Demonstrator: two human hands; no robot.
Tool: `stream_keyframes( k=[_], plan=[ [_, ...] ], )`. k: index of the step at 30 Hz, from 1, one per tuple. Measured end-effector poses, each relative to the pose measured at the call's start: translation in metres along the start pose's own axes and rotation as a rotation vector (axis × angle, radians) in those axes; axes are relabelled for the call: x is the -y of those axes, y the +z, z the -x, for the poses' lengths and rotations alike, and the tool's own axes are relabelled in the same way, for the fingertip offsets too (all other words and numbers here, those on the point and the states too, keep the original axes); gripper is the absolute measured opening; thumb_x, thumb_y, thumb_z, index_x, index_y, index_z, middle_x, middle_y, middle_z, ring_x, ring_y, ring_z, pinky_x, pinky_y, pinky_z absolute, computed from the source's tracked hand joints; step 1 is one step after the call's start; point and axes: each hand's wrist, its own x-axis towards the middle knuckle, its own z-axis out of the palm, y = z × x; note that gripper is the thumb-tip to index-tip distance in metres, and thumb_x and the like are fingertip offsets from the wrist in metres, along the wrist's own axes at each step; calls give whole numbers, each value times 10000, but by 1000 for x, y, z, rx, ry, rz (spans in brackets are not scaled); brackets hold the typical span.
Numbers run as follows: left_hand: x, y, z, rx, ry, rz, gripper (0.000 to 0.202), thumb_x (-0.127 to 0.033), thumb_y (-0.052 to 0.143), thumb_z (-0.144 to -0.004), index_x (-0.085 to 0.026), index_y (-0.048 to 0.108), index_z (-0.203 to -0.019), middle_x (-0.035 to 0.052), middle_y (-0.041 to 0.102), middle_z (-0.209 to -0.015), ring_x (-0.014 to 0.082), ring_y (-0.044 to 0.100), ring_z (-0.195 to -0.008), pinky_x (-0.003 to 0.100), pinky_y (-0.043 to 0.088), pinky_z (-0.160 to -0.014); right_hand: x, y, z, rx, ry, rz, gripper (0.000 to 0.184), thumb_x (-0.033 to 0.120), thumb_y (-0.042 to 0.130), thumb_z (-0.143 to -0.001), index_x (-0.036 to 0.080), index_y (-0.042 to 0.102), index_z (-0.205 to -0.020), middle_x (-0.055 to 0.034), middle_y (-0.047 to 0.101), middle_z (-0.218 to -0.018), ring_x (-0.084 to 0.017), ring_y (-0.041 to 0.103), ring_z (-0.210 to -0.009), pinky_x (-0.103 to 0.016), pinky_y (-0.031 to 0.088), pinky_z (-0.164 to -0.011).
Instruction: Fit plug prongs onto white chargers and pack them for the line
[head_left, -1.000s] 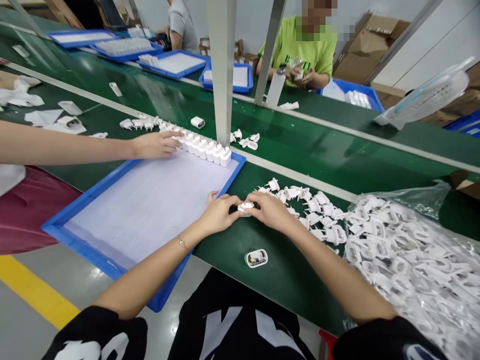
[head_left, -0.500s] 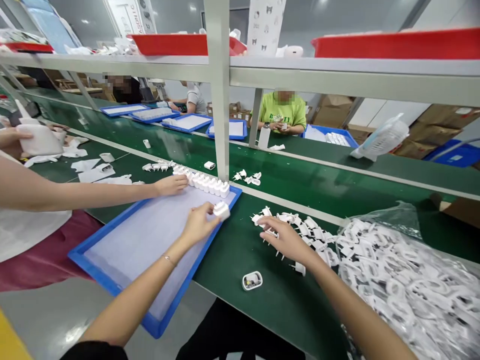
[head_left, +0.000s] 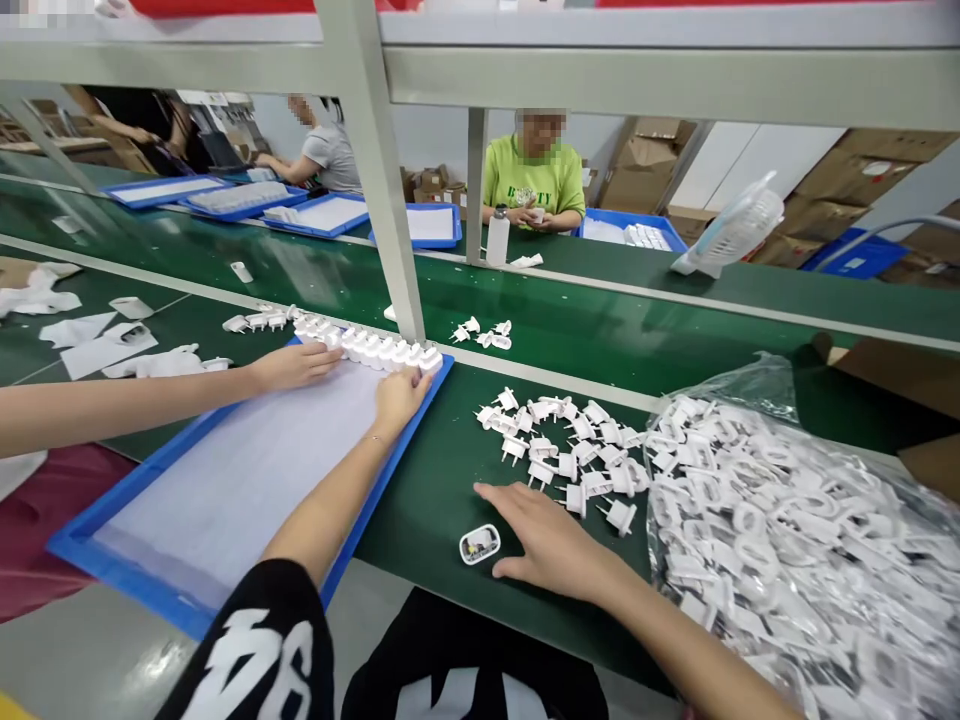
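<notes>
My left hand (head_left: pixel 397 395) reaches to the far right corner of the blue tray (head_left: pixel 112 555). Its fingers are curled on the last white charger body of the row (head_left: pixel 375 350) standing along the tray's far edge. My right hand (head_left: pixel 551 545) lies flat and open on the green belt, holding nothing. Its fingertips are just right of a small open charger shell (head_left: pixel 480 545). Beyond that hand, several loose white plug pieces (head_left: pixel 570 450) lie scattered.
A co-worker's hand (head_left: pixel 296 362) comes in from the left and touches the same row. A clear bag of white parts (head_left: pixel 787 540) fills the right. A grey post (head_left: pixel 375 200) stands behind the tray. Across the belt a person (head_left: pixel 534 185) works beside a bottle (head_left: pixel 497 237), and a fan (head_left: pixel 731 235) stands further right.
My left hand carried a white charger body from the belt to the row's right end. My right hand left the plug pieces and came down flat beside the open shell.
</notes>
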Motion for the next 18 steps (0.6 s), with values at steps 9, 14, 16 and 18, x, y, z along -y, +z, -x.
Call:
stream_keyframes(
  k=[9, 14, 16, 18],
  plan=[
    [-40, -48, 190, 444, 177, 124, 615, -465, 597, -782, -324, 383, -1341, 57, 505, -1337, 284, 582, -1074, 373, 493, -825, -50, -44, -21, -257, 182, 270, 344, 95, 466, -819, 162, 529, -1150, -104, 593, -1132, -259, 511, -1049, -382, 425, -862],
    [-40, 1, 237, 318, 89, 191, 426, -291, 495, -878, -276, 417, -1297, 68, 544, -1273, 275, 515, -1153, 425, 453, -904, -56, -34, -48, -92, 17, 626, 459, 15, 480, -793, 195, 522, -1213, -103, 557, -1193, -278, 485, -1091, -402, 388, -871],
    [-39, 15, 230, 275, 118, 216, 283, -248, 464, -900, -256, 505, -1180, 54, 605, -1156, 257, 543, -1072, 413, 450, -862, -51, -29, -55, -37, -9, 690, 378, 71, 518, -811, 185, 558, -1169, -114, 563, -1164, -299, 493, -1082, -425, 384, -882],
    [-37, 21, 220, 241, 157, 238, 228, -235, 477, -899, -240, 538, -1119, 50, 621, -1113, 243, 553, -1022, 389, 443, -827, -47, -24, -59, -2, 2, 708, 300, 71, 535, -801, 151, 595, -1083, -130, 571, -1125, -305, 513, -1051, -422, 398, -872]
  ],
)
